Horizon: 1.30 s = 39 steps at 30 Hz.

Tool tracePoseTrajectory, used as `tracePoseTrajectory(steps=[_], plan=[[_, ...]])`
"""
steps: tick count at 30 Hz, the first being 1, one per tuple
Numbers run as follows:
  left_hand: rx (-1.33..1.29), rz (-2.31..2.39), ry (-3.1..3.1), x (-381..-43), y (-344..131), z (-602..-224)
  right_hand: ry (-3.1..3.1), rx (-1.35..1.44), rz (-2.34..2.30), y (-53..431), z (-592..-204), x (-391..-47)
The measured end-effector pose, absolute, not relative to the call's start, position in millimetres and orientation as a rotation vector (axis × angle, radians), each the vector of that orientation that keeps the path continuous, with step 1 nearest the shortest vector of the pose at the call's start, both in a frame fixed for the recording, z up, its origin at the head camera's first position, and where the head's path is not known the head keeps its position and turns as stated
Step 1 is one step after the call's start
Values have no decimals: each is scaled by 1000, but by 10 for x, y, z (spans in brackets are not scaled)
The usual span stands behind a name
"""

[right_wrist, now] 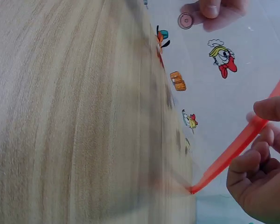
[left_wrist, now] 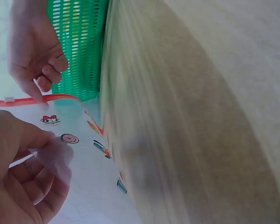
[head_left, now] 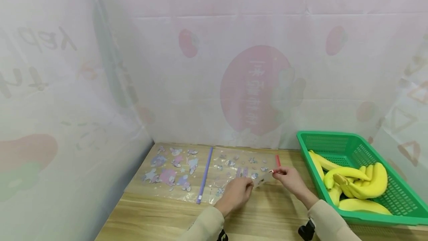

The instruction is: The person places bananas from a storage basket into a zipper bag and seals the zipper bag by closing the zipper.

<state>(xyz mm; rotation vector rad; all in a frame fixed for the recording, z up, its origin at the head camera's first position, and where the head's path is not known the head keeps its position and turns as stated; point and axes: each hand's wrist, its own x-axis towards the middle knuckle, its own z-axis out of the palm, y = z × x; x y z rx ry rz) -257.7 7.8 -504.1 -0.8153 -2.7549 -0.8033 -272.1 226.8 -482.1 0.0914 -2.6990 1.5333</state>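
Observation:
A clear zip bag (head_left: 259,161) with small cartoon prints lies near the back of the table, its near side lifted. A red zip strip (right_wrist: 233,151) runs along its right end, with a white slider (left_wrist: 9,100) on it. My left hand (head_left: 236,194) pinches the bag film between thumb and fingers, beside a pink round print. The right hand (head_left: 291,181) pinches the red strip between thumb and forefinger. To the left a second clear bag (head_left: 167,192) lies flat, with purple and pink cartoon prints and a purple zip strip (head_left: 205,176).
A green plastic basket (head_left: 388,218) holding several yellow bananas (head_left: 361,189) stands at the right, close to my right hand. The wood-grain table (head_left: 160,215) meets pale printed cloth (head_left: 207,96) at the back and left.

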Motion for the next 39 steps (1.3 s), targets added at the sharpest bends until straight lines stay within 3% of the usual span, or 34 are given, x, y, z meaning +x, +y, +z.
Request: tracePoseTrajectory(steps=[7,21,39], plan=[[-681,-1027,-2749,-2589,23,-4983,-2676,204,1247,2225,-4797,-2737],[-668,-1390,-2675,-2681,-109,-5007,-2467,451,1283,2090,-4794,-2782],[-499,-1563,-2586,-2880,50,-4826,-2554,417,1269,1964,-4789,-2827]])
